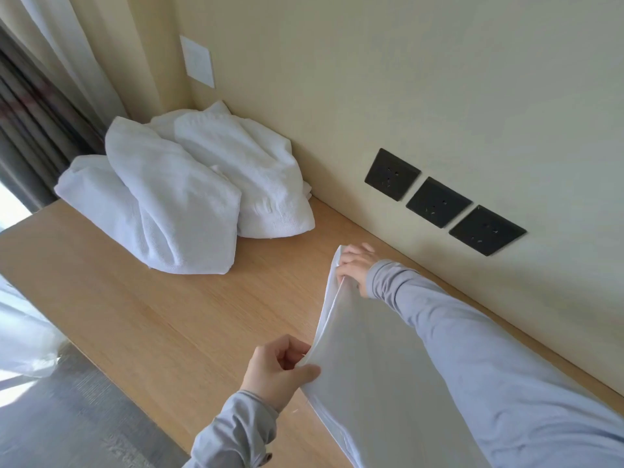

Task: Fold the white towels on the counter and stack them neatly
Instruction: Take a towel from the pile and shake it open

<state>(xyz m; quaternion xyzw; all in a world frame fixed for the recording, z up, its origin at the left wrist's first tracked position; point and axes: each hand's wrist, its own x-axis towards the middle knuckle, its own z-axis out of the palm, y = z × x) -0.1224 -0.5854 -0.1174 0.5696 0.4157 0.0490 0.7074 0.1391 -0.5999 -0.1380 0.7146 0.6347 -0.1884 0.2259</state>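
The wooden desk point(152, 315) fills most of the view; its right part is hidden under cloth and arm, and its near edge is cut off at the bottom of the frame. A flat white towel point(371, 366) is held up over the right part of the desk. Its lower end runs out of the frame, so its full shape cannot be made out, and the right sleeve point(489, 366) crosses in front of its right side. Whether the towel's underside touches the desk cannot be told.

The left hand point(277, 369) pinches the towel's near corner between thumb and curled fingers, just inside the desk's near edge. The right hand point(354, 268) grips the far corner with fingers curled over the hem, close to the desk's edge along the wall. The hem runs taut between the two hands, with doubled layers showing along it.

A heap of crumpled white towels point(189, 197) lies in the far corner of the desk where two walls meet, well apart from both hands. How many towels it holds cannot be counted.

Grey curtains point(40, 130) hang left of the heap. Three black sockets point(439, 202) sit in a row on the wall just above the desk, beyond the right hand. A pale wall plate point(197, 61) sits higher, above the heap
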